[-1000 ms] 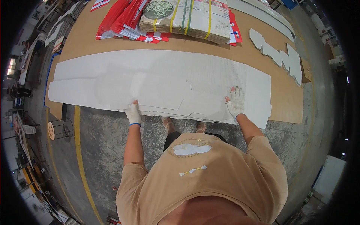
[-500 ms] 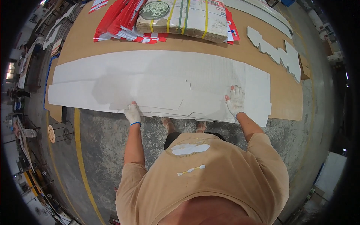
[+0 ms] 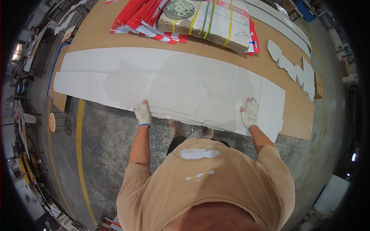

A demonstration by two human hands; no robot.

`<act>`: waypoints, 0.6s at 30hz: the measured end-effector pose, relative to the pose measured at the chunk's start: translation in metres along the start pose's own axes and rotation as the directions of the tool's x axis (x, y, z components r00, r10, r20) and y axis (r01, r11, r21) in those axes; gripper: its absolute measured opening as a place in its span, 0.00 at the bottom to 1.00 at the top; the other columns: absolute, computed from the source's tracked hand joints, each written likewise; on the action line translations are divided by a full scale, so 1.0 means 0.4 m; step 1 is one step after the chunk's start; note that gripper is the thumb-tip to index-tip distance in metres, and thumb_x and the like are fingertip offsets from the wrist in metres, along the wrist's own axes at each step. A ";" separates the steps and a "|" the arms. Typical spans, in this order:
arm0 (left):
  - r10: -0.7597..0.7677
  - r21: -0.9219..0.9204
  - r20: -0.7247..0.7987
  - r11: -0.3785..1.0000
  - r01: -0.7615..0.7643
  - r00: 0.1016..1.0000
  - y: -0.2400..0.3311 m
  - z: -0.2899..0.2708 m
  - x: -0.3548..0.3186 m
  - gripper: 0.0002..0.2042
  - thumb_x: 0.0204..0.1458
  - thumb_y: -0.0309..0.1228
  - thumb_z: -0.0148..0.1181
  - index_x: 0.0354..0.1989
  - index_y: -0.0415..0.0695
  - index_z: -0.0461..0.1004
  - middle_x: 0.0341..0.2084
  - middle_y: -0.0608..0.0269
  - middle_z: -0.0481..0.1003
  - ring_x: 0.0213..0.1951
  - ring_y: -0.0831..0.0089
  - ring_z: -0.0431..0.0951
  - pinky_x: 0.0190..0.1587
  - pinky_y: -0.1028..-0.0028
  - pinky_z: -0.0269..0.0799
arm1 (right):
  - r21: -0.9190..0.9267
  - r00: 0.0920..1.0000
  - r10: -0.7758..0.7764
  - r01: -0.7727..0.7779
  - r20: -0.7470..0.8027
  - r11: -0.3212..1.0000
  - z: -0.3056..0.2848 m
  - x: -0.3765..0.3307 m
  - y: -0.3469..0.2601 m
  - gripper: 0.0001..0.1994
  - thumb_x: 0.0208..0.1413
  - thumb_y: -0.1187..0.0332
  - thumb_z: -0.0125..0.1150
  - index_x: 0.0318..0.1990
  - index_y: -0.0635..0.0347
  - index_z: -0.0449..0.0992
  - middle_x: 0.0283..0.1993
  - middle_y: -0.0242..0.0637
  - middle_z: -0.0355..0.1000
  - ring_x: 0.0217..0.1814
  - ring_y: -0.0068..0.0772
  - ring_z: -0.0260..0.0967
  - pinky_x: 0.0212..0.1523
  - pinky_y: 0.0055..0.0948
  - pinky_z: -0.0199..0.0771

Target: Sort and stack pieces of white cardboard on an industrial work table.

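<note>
- A long white stack of sheets (image 3: 173, 82) lies flat across the brown-topped desk (image 3: 297, 125), its near edge jutting out over the floor (image 3: 110, 140); several layers show along that edge.
- The left hand (image 3: 143, 114), in a pale glove with a blue cuff, is at the near edge of the stack, thumb on top (the other fingers are mostly hidden, so I cannot tell how far they close or whether they grip).
- The right hand (image 3: 251, 113), also gloved, rests flat on the stack towards its right end, fingers (image 3: 253, 102) extended and slightly spread, thumb apart, grasping nothing.
- Beyond the stack sits a strapped bundle (image 3: 219, 29), with a round grey-green disc (image 3: 179, 9) on top and red-and-white packages (image 3: 140, 17) beside it.
- A jagged pale cutout (image 3: 287, 67) lies on the far right.
</note>
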State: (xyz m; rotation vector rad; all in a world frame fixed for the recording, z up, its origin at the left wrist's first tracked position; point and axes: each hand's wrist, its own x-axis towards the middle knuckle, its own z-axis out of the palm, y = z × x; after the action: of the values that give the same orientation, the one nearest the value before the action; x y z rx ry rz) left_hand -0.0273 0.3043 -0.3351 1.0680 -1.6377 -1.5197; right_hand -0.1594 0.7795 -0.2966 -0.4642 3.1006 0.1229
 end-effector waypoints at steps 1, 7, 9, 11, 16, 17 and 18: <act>-0.001 0.000 -0.010 1.000 0.001 1.000 -0.007 -0.014 0.003 0.22 0.48 0.39 0.57 0.41 0.28 0.70 0.39 0.47 0.73 0.41 0.59 0.73 0.45 0.66 0.66 | 0.007 1.000 0.001 -0.001 -0.005 1.000 0.002 0.000 -0.008 0.31 0.51 0.53 0.47 0.59 0.63 0.54 0.62 0.50 0.48 0.65 0.53 0.40 0.64 0.49 0.36; -0.388 -0.277 0.251 0.849 0.450 0.887 0.009 -0.049 0.009 0.23 0.51 0.41 0.53 0.50 0.38 0.64 0.45 0.55 0.69 0.48 0.59 0.69 0.48 0.61 0.65 | 0.142 0.999 -0.045 0.043 0.011 0.989 -0.038 0.003 -0.007 0.27 0.49 0.62 0.52 0.56 0.65 0.57 0.60 0.52 0.51 0.64 0.53 0.44 0.63 0.45 0.42; -0.383 -0.828 0.255 0.388 0.405 0.888 0.043 -0.060 0.084 0.20 0.51 0.41 0.52 0.46 0.38 0.66 0.42 0.56 0.71 0.44 0.60 0.70 0.46 0.62 0.66 | 0.133 0.998 -0.038 0.030 0.057 0.991 -0.042 -0.001 0.009 0.27 0.51 0.61 0.50 0.56 0.67 0.57 0.60 0.53 0.51 0.64 0.54 0.43 0.63 0.46 0.42; -0.378 -0.797 0.220 0.462 0.389 0.899 0.038 -0.144 0.169 0.21 0.51 0.42 0.51 0.47 0.38 0.66 0.43 0.56 0.70 0.46 0.62 0.70 0.47 0.63 0.66 | 0.106 0.996 -0.042 0.034 0.073 0.994 -0.050 -0.011 0.012 0.26 0.52 0.61 0.49 0.55 0.68 0.57 0.60 0.54 0.51 0.64 0.55 0.44 0.63 0.46 0.44; -0.414 -0.413 0.252 0.771 0.484 0.875 0.012 -0.272 0.403 0.14 0.49 0.36 0.54 0.38 0.38 0.67 0.35 0.58 0.70 0.38 0.68 0.70 0.41 0.66 0.67 | 0.078 0.995 -0.070 0.064 0.072 0.995 -0.030 0.027 0.030 0.24 0.52 0.62 0.49 0.53 0.68 0.59 0.58 0.56 0.54 0.62 0.57 0.47 0.61 0.45 0.47; -0.430 -0.329 0.269 0.800 0.502 0.862 0.009 -0.268 0.451 0.14 0.48 0.36 0.54 0.37 0.37 0.68 0.34 0.57 0.71 0.38 0.67 0.71 0.40 0.66 0.67 | 0.093 0.999 -0.044 0.041 0.029 0.995 -0.034 0.032 0.019 0.25 0.53 0.61 0.49 0.54 0.69 0.58 0.58 0.56 0.54 0.61 0.57 0.49 0.61 0.44 0.49; -0.449 -0.240 0.287 0.822 0.517 0.846 0.000 -0.269 0.476 0.15 0.48 0.36 0.54 0.37 0.37 0.68 0.33 0.56 0.71 0.37 0.66 0.71 0.39 0.65 0.68 | 0.108 1.000 -0.014 0.015 -0.013 0.994 -0.039 0.032 0.009 0.25 0.54 0.61 0.48 0.55 0.70 0.58 0.57 0.57 0.55 0.61 0.57 0.50 0.60 0.43 0.50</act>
State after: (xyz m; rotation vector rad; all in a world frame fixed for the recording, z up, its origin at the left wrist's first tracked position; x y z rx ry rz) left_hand -0.0191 0.0856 -0.3354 1.2344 -1.2422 -2.2182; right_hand -0.1727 0.7779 -0.2810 -0.4860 3.0944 -0.0474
